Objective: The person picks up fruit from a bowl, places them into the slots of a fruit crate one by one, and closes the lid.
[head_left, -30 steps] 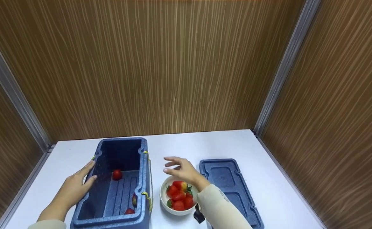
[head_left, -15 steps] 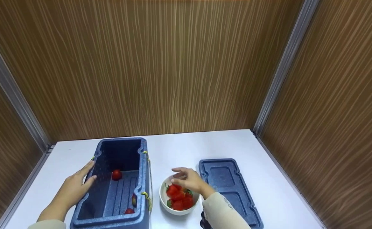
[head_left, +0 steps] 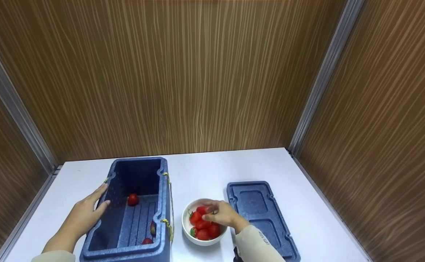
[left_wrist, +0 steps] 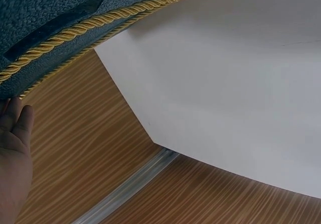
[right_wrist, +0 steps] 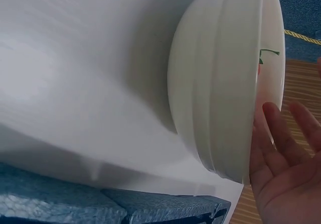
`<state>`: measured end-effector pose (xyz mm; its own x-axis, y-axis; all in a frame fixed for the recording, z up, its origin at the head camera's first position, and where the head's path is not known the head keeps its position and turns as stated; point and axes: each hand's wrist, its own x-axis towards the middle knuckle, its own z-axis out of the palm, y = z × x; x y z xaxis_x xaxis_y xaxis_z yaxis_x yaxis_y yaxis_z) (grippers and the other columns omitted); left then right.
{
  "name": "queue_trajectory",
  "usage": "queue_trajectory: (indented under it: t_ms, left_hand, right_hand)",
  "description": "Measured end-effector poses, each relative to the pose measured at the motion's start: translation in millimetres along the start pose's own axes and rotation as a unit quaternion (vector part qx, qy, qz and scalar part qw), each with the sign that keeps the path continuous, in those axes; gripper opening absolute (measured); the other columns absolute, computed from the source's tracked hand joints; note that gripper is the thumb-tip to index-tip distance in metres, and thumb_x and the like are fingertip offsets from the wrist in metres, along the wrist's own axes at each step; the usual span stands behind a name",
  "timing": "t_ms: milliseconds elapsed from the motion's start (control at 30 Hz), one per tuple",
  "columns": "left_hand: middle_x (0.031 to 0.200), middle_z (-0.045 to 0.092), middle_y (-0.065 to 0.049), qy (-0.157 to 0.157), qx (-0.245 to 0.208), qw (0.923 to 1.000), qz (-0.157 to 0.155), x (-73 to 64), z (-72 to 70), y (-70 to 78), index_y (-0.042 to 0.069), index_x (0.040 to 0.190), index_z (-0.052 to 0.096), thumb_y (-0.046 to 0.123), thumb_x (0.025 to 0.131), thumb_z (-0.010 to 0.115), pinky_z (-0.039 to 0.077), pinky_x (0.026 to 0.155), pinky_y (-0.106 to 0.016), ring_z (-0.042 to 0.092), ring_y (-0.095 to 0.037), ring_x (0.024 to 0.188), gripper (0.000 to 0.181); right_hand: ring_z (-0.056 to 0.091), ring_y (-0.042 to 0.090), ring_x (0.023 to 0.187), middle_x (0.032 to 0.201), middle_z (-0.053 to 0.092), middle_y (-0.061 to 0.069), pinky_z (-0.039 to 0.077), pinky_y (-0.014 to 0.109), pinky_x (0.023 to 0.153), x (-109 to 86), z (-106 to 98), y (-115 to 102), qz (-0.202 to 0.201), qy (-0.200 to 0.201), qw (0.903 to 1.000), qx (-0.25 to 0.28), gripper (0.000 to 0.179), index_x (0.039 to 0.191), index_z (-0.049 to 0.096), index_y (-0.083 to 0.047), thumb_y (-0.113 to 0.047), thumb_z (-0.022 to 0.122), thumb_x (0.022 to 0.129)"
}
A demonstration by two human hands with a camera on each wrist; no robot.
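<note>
A white bowl holds several red strawberries with green leaves. My right hand reaches over its right rim, thumb and fingers spread apart just above the strawberries. In the right wrist view the fingers dip past the rim and a strawberry is mostly hidden by the bowl's wall. To the left stands a deep blue foam box, lidless. My left hand rests against its left rim with straight fingers. Inside lie a red fruit, a red-and-yellow one and another red one.
The blue lid lies flat on the white table, right of the bowl and partly under the right sleeve. Yellow rope handles run along the box's sides. Wood-grain panels enclose the table behind and at both sides.
My right hand has moved down and slightly right, from above the bowl's far edge to the strawberries. The left hand stays on the box's rim.
</note>
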<state>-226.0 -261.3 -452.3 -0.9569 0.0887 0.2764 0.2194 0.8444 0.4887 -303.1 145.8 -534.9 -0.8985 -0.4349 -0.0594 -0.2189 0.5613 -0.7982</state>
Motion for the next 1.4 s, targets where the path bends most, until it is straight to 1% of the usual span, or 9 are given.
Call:
queue_trajectory:
  t_ms: [200,300,400,533,733,867,1067,1200,1400]
  left_hand:
    - [0.141,0.039,-0.028,-0.002,0.001,1.0,-0.005,0.0,-2.1,-0.5,-0.005,0.141,0.039,0.02,0.097,0.055,0.031,0.101,-0.062,0.04,-0.051,0.122,0.054]
    - [0.141,0.038,-0.027,-0.004,0.003,1.0,-0.008,0.0,-2.5,-0.1,-0.004,0.142,0.038,0.021,0.097,0.055,0.03,0.101,-0.062,0.04,-0.051,0.123,0.054]
    - [0.142,0.038,-0.026,-0.005,0.004,0.9999,-0.011,-0.1,-2.8,0.3,-0.003,0.142,0.038,0.021,0.097,0.055,0.03,0.101,-0.063,0.039,-0.051,0.123,0.054]
    - [0.143,0.037,-0.026,-0.008,0.005,0.9999,-0.014,-0.2,-2.8,0.6,-0.003,0.142,0.038,0.021,0.097,0.055,0.03,0.101,-0.064,0.039,-0.052,0.123,0.054]
    - [0.143,0.037,-0.025,-0.005,0.004,0.9999,-0.014,-0.8,-3.2,1.6,-0.004,0.142,0.038,0.02,0.097,0.055,0.03,0.101,-0.064,0.039,-0.051,0.124,0.054]
    - [0.143,0.037,-0.025,0.002,0.001,1.0,-0.009,-0.3,-3.9,2.2,-0.004,0.141,0.039,0.019,0.096,0.055,0.03,0.101,-0.063,0.039,-0.051,0.124,0.053]
    - [0.144,0.037,-0.024,-0.002,-0.002,0.9999,-0.016,-0.6,-3.5,2.4,-0.003,0.142,0.038,0.019,0.096,0.055,0.029,0.101,-0.063,0.038,-0.05,0.125,0.054]
    - [0.145,0.036,-0.023,-0.006,-0.005,0.9997,-0.022,-0.9,-1.5,1.9,-0.001,0.143,0.038,0.02,0.097,0.056,0.029,0.101,-0.064,0.038,-0.05,0.125,0.054]
    - [0.143,0.039,-0.023,0.004,-0.004,0.9999,-0.015,0.0,0.9,1.0,-0.001,0.142,0.039,0.018,0.096,0.056,0.03,0.101,-0.063,0.04,-0.05,0.124,0.053]
  right_hand:
    - [0.063,0.029,0.094,0.1,0.068,0.012,0.052,0.047,0.083,2.5,2,-1,0.015,-0.005,0.9992,-0.038,0.048,0.121,0.063,-0.008,-0.024,0.076,0.078]
    - [0.063,0.028,0.093,0.1,0.068,0.012,0.052,0.048,0.083,4.0,3,-2,0.023,-0.006,0.9989,-0.04,0.049,0.121,0.063,-0.009,-0.021,0.078,0.076]
    - [0.062,0.027,0.092,0.1,0.068,0.012,0.052,0.048,0.084,5.3,5,-2,0.025,-0.011,0.999,-0.037,0.05,0.121,0.063,-0.007,-0.014,0.08,0.074]
    - [0.062,0.028,0.094,0.101,0.068,0.012,0.05,0.047,0.087,7.2,9,0,0.003,-0.015,0.9993,-0.034,0.052,0.117,0.063,-0.004,-0.005,0.082,0.069]
    - [0.064,0.027,0.097,0.103,0.069,0.01,0.05,0.039,0.088,10.8,17,2,-0.054,-0.026,0.997,-0.048,0.053,0.113,0.065,-0.003,-0.003,0.085,0.064]
    - [0.065,0.023,0.094,0.1,0.07,0.009,0.051,0.033,0.087,12.8,21,1,-0.06,-0.032,0.996,-0.058,0.048,0.109,0.066,0.0,-0.006,0.085,0.066]
    - [0.064,0.018,0.089,0.094,0.069,0.003,0.051,0.03,0.083,14.9,26,4,-0.063,-0.017,0.9948,-0.078,0.042,0.101,0.066,-0.004,-0.007,0.086,0.064]
    - [0.06,0.014,0.084,0.089,0.066,-0.001,0.05,0.028,0.079,13.7,29,7,-0.062,-0.012,0.9949,-0.078,0.039,0.095,0.064,-0.007,-0.007,0.086,0.064]
    - [0.058,0.011,0.077,0.083,0.065,0.0,0.049,0.025,0.073,13.0,33,11,-0.082,-0.008,0.9949,-0.058,0.033,0.091,0.063,-0.004,-0.003,0.084,0.065]
